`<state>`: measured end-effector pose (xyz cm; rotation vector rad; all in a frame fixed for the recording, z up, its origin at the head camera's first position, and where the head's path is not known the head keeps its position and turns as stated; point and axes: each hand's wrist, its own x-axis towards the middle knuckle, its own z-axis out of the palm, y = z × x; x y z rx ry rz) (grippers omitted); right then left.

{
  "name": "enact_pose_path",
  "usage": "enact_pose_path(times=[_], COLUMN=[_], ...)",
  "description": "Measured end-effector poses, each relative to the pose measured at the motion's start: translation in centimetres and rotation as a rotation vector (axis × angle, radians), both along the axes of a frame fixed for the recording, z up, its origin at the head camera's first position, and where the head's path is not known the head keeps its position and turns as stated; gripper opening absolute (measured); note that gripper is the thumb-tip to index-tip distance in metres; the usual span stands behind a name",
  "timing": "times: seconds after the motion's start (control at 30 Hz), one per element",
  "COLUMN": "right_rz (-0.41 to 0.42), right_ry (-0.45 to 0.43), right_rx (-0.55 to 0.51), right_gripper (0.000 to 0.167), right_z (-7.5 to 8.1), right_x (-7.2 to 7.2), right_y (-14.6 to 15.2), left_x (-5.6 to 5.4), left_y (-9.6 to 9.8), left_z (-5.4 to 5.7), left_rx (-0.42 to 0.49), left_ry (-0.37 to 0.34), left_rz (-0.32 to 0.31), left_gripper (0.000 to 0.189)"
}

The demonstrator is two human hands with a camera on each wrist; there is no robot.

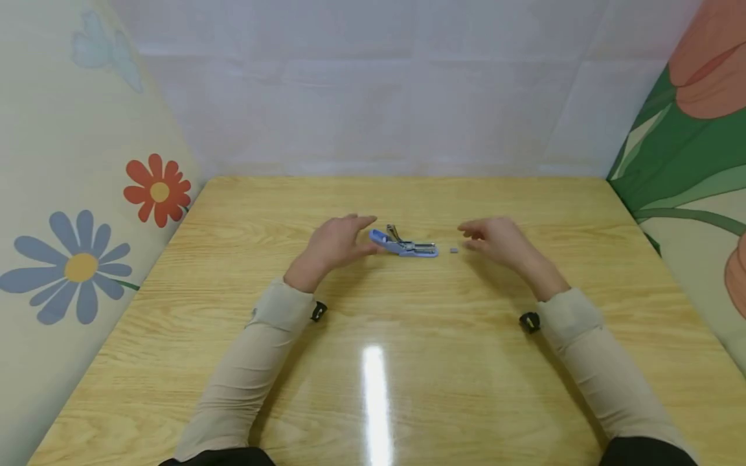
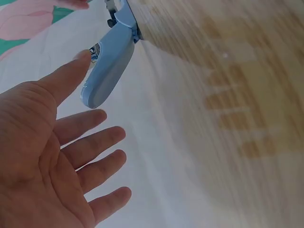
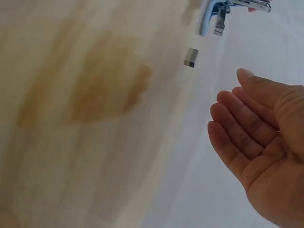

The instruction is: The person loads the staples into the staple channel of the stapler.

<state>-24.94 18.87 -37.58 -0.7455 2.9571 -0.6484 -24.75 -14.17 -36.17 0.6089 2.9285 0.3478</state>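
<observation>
A blue stapler (image 1: 384,241) lies swung wide open on the table, its metal staple channel exposed and a metal part standing up at the hinge. My left hand (image 1: 338,243) is at its left end; in the left wrist view the thumb tip is close to the blue top cover (image 2: 110,66), and the other fingers are spread. Whether the thumb touches it I cannot tell. Right of the stapler lies a short strip of staples (image 1: 454,250), also visible in the right wrist view (image 3: 191,57). Just beyond it hovers my right hand (image 1: 498,241), fingers loosely bent, holding nothing.
The wooden table (image 1: 431,323) carries a bright light reflection near its front. A white cloth (image 1: 373,110) hangs behind the far edge. Flower-patterned panels flank the table at left (image 1: 81,181) and right (image 1: 693,142). Dark bands (image 1: 318,311) are on both wrists.
</observation>
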Motion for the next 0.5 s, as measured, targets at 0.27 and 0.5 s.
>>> enact_pose_path(times=[0.27, 0.5], right_rz=[0.027, 0.057], right_ry=[-0.033, -0.07], right_rx=[-0.007, -0.005], right_gripper=[0.029, 0.026], right_z=[-0.7, -1.4], right_x=[-0.4, -0.9], right_y=[-0.4, -0.4], left_x=[-0.3, -0.3], left_y=[0.6, 0.8], left_z=[0.1, 0.0], left_rx=[0.019, 0.02], left_ry=[-0.027, -0.042], left_rz=[0.023, 0.036], left_gripper=[0.07, 0.07])
